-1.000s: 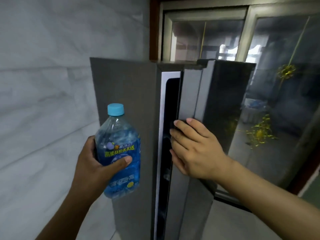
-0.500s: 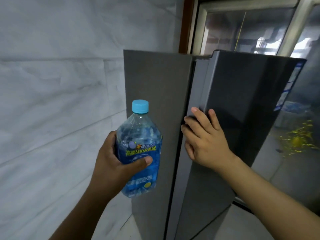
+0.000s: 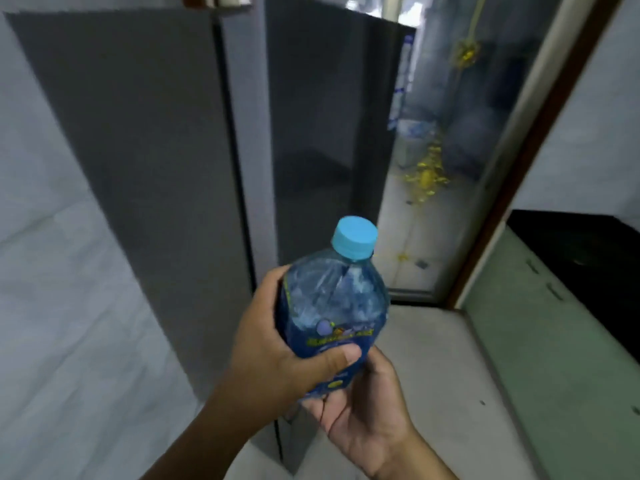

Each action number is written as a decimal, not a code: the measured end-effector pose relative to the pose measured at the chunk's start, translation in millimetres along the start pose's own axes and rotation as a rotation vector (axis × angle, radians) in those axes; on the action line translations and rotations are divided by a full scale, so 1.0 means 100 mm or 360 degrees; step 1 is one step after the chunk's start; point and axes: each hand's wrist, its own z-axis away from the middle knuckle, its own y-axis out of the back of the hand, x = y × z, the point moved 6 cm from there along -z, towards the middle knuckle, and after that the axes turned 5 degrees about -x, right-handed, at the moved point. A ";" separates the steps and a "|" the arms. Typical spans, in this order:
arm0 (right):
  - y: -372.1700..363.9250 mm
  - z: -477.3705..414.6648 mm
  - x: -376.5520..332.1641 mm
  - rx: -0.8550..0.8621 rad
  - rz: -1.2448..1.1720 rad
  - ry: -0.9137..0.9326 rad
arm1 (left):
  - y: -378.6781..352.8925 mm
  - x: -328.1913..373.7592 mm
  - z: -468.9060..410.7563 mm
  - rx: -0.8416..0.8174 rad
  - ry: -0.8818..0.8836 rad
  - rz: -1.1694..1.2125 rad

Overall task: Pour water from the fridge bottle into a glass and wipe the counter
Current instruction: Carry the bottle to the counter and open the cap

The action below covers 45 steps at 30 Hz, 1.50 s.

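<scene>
At far left we have the pale wall (image 3: pixel 52 271), then the grey fridge (image 3: pixel 138 133), whose door looks shut, so we judge the fetching done and carrying to be the step in hand. Our left hand (image 3: pixel 277 358) is clamped round the middle of the bottle (image 3: pixel 332 306), thumb across the label. The bottle is held in the air in front of the fridge, tilted, its blue cap (image 3: pixel 355 237) on and pointing up and away from us. Our right hand (image 3: pixel 360 420) lies palm up just under the base. Its fingers are mostly hidden, so we cannot tell whether they close on the bottle or only cradle it. To do this well we should leave the cap on until we reach a glass, keep one firm grip on the body with support beneath, since a chilled bottle may be slippery, and turn right. Past the glass door (image 3: pixel 450 133), the black counter (image 3: pixel 588 244) sits at far right above green cabinets (image 3: pixel 536 323). No glass or cloth shows, so we must look for them there.
</scene>
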 end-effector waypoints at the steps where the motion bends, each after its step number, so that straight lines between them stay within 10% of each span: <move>1: 0.13 0.09 -0.06 0.0066 -0.0045 0.0036 | -0.16 -0.06 0.00 -0.0085 0.0023 0.0043; 17: 2.41 2.43 -0.84 0.0775 -0.0270 0.0453 | -3.26 -0.49 0.65 -0.1253 0.0456 0.0256; 45: 5.40 6.76 -2.18 0.1791 -0.1113 0.1584 | -9.26 0.25 2.53 -0.2821 -0.0050 0.0448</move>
